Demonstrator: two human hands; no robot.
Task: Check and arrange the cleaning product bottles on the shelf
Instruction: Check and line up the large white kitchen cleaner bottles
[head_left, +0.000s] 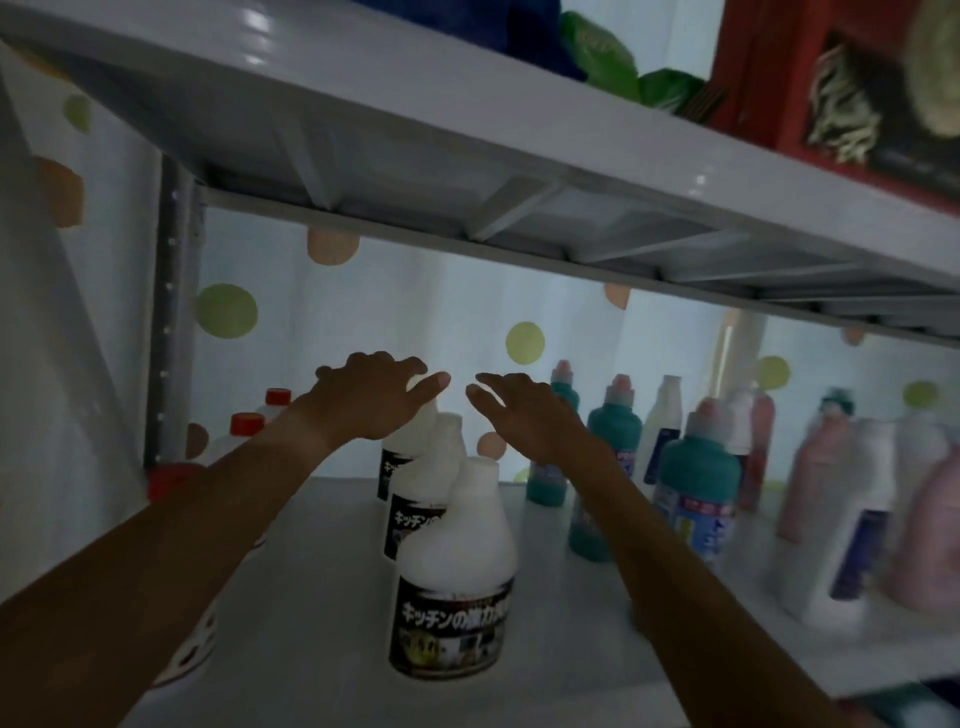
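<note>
The shelf (332, 618) is a pale metal board with another deck right above it, so there's not much headroom. Down the middle sits a row of three white bottles (457, 571) with dark labels, front to back; teal bottles (696, 488) and pinkish ones stand off to the right, red-capped ones to the left. They look like stiff, smooth plastic, probably hefty if full and a bit slick, so the narrow shoulder under the cap seems the safest hold. The left hand (363, 400) hovers over the rearmost white bottle with fingers loosely curled; can't tell if it touches. The right hand (519, 410) is spread, holding nothing.
</note>
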